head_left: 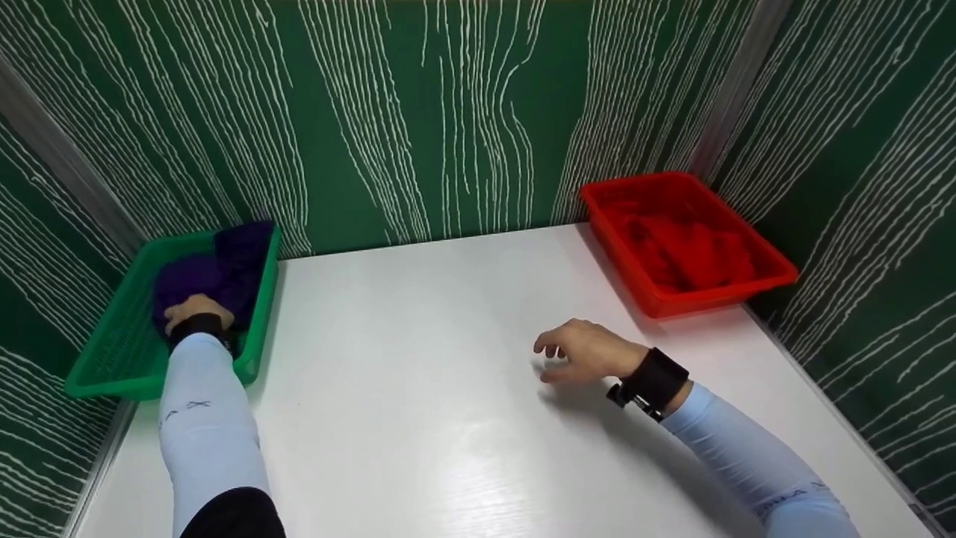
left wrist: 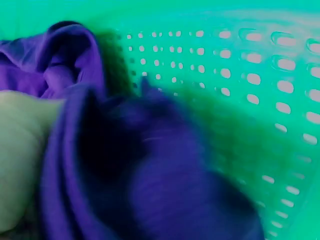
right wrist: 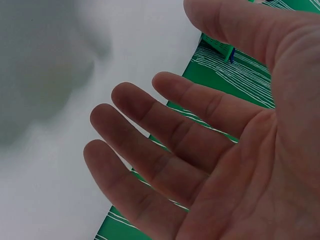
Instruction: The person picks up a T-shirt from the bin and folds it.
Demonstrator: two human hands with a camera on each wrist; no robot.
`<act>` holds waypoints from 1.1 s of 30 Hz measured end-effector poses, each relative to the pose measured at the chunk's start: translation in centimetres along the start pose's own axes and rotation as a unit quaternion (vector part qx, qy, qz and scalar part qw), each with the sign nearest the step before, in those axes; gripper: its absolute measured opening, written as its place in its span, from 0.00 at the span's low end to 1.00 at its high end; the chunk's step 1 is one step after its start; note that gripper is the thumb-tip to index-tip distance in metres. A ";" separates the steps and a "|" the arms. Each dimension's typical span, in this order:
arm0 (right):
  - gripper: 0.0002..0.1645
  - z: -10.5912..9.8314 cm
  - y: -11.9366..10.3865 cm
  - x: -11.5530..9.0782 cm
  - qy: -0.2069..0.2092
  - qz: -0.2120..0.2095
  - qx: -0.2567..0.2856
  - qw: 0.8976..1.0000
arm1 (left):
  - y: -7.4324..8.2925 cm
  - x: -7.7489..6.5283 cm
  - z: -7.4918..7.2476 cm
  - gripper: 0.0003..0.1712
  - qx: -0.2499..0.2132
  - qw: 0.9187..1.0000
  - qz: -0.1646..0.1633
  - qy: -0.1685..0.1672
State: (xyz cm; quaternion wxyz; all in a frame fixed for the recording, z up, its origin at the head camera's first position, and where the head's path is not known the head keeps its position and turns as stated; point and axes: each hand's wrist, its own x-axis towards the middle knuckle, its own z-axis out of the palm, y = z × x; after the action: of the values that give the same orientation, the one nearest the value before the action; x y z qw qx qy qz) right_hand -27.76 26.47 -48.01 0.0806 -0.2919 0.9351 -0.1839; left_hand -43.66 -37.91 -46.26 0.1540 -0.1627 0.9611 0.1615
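Inside the green basket (head_left: 261, 329), my left hand (head_left: 198, 308) grips a bunch of purple cloth (head_left: 243, 261). Its fingertips are buried in the folds and cannot be seen. The left wrist view shows the side of that hand (left wrist: 20, 155) against the blurred purple cloth (left wrist: 170, 185), close to the perforated green wall. Over the right part of the white table (head_left: 418, 359), my right hand (head_left: 586, 351) hovers with relaxed, slightly bent fingers. Nothing lies in its palm (right wrist: 240, 185) in the right wrist view.
A red basket (head_left: 717, 295) with red cloth (head_left: 694, 250) in it stands at the table's back right corner. Green panels with white wavy lines (head_left: 478, 112) close off the back and both sides. The green basket sits against the left panel.
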 end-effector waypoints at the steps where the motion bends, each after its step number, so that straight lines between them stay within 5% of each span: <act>1: 0.23 0.0 0.1 0.0 0.000 0.003 -0.002 1.000 | -0.3 0.3 -0.1 0.41 -0.026 0.999 -0.014 0.015; 5: 0.23 -0.2 0.1 -0.2 0.002 0.010 -0.010 1.000 | -0.8 0.5 -1.2 0.44 -0.043 0.998 -0.016 0.049; 11: 0.22 0.0 -0.3 0.2 -0.001 -0.002 -0.010 1.000 | 0.2 -1.5 -2.8 0.44 -0.103 0.989 -0.018 0.105; 15: 0.21 0.1 -0.5 0.7 -0.001 -0.010 -0.010 1.000 | 1.6 -3.0 -4.1 0.39 -0.147 0.975 -0.002 0.166; 20: 0.21 0.2 -0.5 0.8 -0.001 -0.014 -0.013 1.000 | 3.6 -2.9 -5.7 0.36 -0.177 0.958 0.011 0.224; 33: 0.21 0.5 -1.0 1.1 -0.008 -0.032 -0.011 0.999 | 10.1 -6.1 -8.8 0.25 -0.189 0.902 0.091 0.378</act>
State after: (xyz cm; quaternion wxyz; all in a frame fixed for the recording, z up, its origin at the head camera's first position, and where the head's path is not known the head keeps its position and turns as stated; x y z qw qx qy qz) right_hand -27.98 24.90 -48.11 0.0788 -0.3244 0.9265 -0.1737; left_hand -43.99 -30.43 -33.58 -0.2703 -0.1497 0.9091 0.2795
